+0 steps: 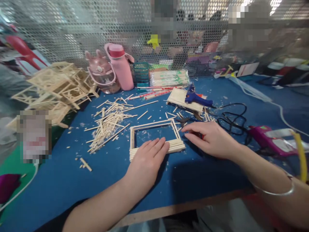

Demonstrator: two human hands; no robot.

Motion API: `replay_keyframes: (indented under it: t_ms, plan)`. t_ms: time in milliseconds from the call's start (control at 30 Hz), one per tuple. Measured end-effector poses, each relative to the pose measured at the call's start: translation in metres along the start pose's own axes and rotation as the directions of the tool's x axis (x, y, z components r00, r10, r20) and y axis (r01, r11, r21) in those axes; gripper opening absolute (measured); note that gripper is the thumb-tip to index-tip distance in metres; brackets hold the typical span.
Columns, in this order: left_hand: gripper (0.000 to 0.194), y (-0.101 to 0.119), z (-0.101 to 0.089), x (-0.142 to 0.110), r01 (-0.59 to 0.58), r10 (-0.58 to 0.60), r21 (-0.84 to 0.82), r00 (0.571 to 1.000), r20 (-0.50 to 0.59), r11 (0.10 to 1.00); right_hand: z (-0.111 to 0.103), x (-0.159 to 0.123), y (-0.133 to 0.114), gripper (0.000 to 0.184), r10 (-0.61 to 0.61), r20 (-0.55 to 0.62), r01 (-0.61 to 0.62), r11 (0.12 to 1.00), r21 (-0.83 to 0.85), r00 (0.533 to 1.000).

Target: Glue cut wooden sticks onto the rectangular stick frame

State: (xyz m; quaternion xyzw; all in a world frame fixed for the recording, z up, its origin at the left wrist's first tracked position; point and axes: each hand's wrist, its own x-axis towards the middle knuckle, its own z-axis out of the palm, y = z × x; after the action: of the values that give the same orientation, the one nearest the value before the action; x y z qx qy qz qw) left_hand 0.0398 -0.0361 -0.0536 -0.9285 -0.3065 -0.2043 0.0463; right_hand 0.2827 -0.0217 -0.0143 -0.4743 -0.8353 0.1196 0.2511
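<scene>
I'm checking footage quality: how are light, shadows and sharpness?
All head view: glare at upper right, beyond the perforated screen; blur there too; a dark shadow on the blue table below the right hand; the stick frame under the left hand clearer; pixelated patches at top and left.

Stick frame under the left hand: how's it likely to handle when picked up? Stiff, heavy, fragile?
Probably light for its size: the stick frame is thin pieces around an open middle. Likely stiffer along the near side, where a band of sticks lies side by side, than along the sparse far side. Possibly fragile at the far corners, where only narrow pieces meet.
</scene>
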Motion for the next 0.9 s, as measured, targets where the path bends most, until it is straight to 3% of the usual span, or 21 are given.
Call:
replay_keyframes:
  t_ms: [133, 200, 267, 433, 600, 667, 733, 800, 900]
  plan:
    - [0.051, -0.004, -0.001, -0.002, -0.033, 0.032, 0.026, 0.999, 0.038, 0.999, 0.011, -0.008, 0.008, 0.02, 0.063, -0.192, -0.05, 0.996, 0.075, 0.979]
    - [0.054, -0.006, -0.002, -0.002, -0.052, 0.049, 0.033, 0.996, 0.069, 0.998, 0.014, -0.011, 0.01, 0.019, 0.106, -0.22, -0.079, 0.988, 0.129, 0.97]
    - [0.058, -0.007, -0.004, -0.003, -0.057, 0.053, 0.039, 0.995, 0.089, 0.998, 0.015, -0.012, 0.009, 0.019, 0.105, -0.167, -0.075, 0.982, 0.175, 0.98]
    - [0.06, -0.008, -0.005, -0.004, -0.036, 0.029, 0.053, 0.99, 0.136, 0.998, 0.019, -0.011, 0.005, 0.026, -0.028, 0.013, 0.025, 0.982, 0.187, 1.0]
    - [0.055, -0.003, -0.007, 0.0, -0.003, 0.0, 0.03, 0.993, 0.119, 1.0, 0.026, -0.014, 0.004, 0.026, -0.04, 0.05, 0.03, 0.982, 0.184, 0.998]
    - [0.049, 0.001, -0.014, -0.002, 0.052, -0.052, 0.0, 0.994, 0.1, 0.999, 0.026, -0.015, 0.003, 0.025, -0.026, 0.05, 0.015, 0.98, 0.198, 0.998]
    - [0.046, 0.004, -0.024, -0.01, 0.183, -0.182, -0.011, 0.981, 0.062, 0.983, 0.025, -0.017, 0.003, 0.025, -0.001, 0.071, -0.013, 0.979, 0.201, 0.997]
    - [0.048, 0.008, -0.033, -0.024, 0.409, -0.409, 0.005, 0.913, -0.002, 0.913, 0.025, -0.018, 0.003, 0.026, 0.013, 0.085, -0.029, 0.981, 0.192, 0.996]
    - [0.052, 0.011, -0.035, -0.049, 0.733, -0.731, -0.009, 0.676, -0.097, 0.68, 0.027, -0.02, 0.004, 0.026, -0.004, 0.052, -0.004, 0.986, 0.166, 0.999]
